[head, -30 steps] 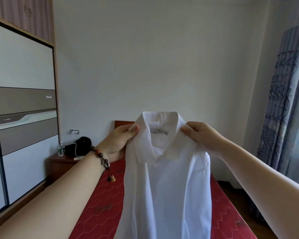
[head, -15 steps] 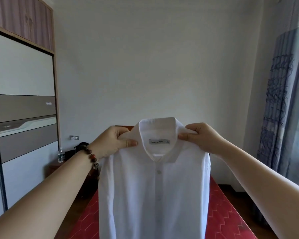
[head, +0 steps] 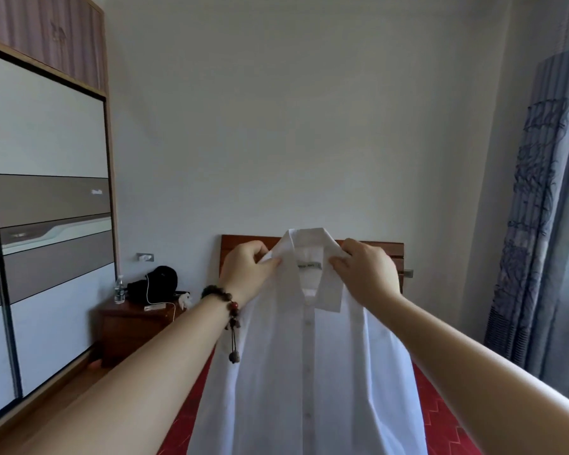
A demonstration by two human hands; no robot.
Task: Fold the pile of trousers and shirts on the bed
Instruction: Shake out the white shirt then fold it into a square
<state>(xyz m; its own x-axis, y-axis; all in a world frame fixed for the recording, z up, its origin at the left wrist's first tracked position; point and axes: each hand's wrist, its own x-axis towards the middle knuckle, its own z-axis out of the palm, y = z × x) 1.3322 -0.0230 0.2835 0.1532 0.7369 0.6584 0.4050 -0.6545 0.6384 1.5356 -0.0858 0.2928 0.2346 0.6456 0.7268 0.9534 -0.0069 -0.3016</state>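
A white button-up shirt [head: 309,366] hangs in the air in front of me, its buttoned front and collar label facing me. My left hand [head: 247,274], with a bead bracelet on its wrist, pinches the shirt at the left side of the collar. My right hand [head: 365,274] pinches the right side of the collar. The shirt's lower part drops out of view at the bottom. Below it lies the bed [head: 440,418] with a red patterned cover. No pile of clothes shows in this view.
A wooden headboard [head: 240,244] stands against the white wall. At the left a wooden bedside table [head: 128,326] carries a water bottle [head: 119,290] and a black bag [head: 158,284]. A tall wardrobe [head: 43,224] fills the left side, blue curtains [head: 532,224] the right.
The shirt has turned square to me and spread flat, then moved lower in view against the headboard. Both hands kept their hold at the collar.
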